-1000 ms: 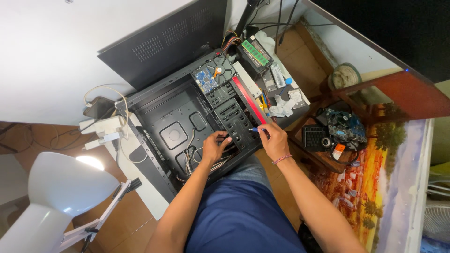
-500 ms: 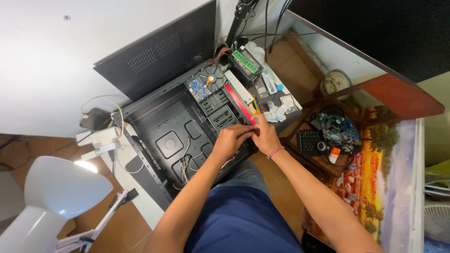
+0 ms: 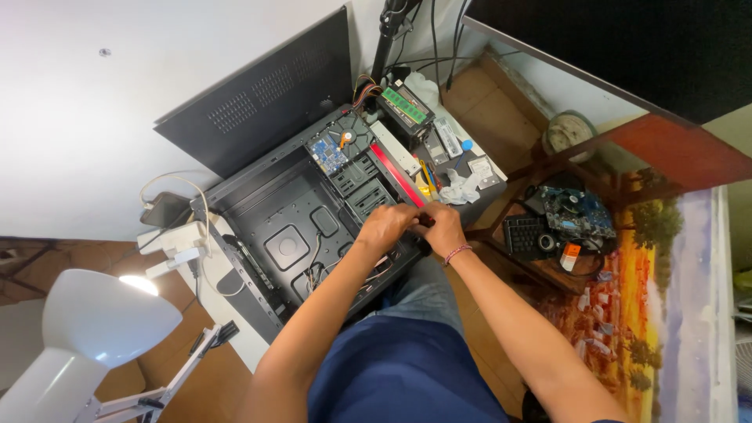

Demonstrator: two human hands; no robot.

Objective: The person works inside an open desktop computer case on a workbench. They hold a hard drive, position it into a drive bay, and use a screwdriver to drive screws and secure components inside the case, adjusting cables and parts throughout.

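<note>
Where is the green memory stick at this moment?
In the head view, the green memory stick lies at top centre on a black box, just beyond the open computer case.

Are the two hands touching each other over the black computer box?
Touching. The head view shows the left hand pressed against the right hand with no gap between them, at the edge of the open computer case.

Whatever my left hand (image 3: 389,225) and right hand (image 3: 440,225) pinch, hidden under my fingers, computer case (image 3: 294,235) front edge covered by my forearms, lamp (image 3: 86,333) cut off at the picture's edge
</note>
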